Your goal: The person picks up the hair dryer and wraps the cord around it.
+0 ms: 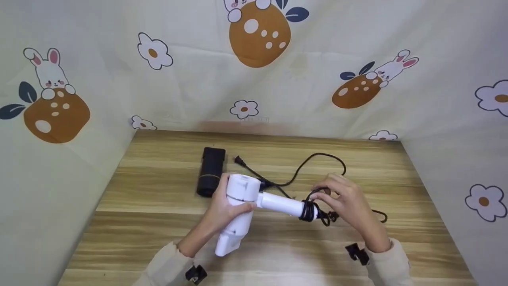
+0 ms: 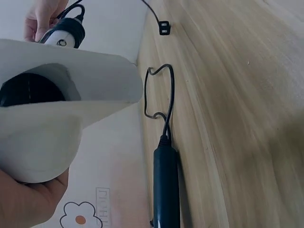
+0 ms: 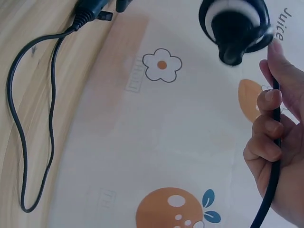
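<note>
A white hair dryer (image 1: pixel 243 212) is held above the table, its handle (image 1: pixel 281 204) pointing right. My left hand (image 1: pixel 220 210) grips its body, thumb across the front. Black cord (image 1: pixel 306 211) is wound in several turns around the handle's end. My right hand (image 1: pixel 343 196) pinches a loop of this cord between thumb and fingers. In the right wrist view the cord (image 3: pixel 274 175) runs down across the palm, fingers curled beside it. In the left wrist view the dryer's pale nozzle (image 2: pixel 109 78) fills the upper left, hiding most of the left hand.
Behind the left hand lies a black cylindrical body (image 1: pixel 210 169) with a gold band. A black handle (image 2: pixel 166 190) with a looped cord (image 1: pixel 317 154) lies behind the white dryer, partly hidden. A two-pin plug (image 1: pixel 239 160) rests on the wooden table (image 1: pixel 151 222). Patterned cloth (image 1: pixel 190 87) encloses the table.
</note>
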Demonstrator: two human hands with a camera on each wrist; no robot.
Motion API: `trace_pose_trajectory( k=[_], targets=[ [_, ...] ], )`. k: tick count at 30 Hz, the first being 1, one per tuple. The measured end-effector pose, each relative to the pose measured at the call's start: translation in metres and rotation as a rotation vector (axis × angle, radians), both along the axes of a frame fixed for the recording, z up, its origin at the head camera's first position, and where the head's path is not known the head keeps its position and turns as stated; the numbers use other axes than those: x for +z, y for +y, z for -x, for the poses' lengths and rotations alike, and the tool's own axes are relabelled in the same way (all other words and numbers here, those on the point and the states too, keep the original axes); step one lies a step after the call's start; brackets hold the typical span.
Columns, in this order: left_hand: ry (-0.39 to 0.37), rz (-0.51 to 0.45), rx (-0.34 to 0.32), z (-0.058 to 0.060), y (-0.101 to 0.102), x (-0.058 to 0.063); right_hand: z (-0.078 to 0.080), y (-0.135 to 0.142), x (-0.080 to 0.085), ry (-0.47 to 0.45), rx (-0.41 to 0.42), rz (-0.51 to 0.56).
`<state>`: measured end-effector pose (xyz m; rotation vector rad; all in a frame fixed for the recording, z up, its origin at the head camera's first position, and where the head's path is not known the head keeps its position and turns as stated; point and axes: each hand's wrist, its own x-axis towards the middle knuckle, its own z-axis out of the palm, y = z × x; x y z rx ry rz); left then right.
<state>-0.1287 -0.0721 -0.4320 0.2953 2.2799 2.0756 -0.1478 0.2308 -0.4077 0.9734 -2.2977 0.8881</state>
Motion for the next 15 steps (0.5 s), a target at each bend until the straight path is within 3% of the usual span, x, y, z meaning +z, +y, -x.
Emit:
trace_pose_trajectory(
  k=[9,15],
  targets=[
    [-0.029,-0.086,-0.025,0.000,0.001,0.001,0.004,0.000,-0.016,-0.209,0.083,0.233],
    [-0.052,-0.155,-0.027,-0.002,0.001,0.003,0.009,-0.001,-0.026,-0.239,0.127,0.301]
  ],
)
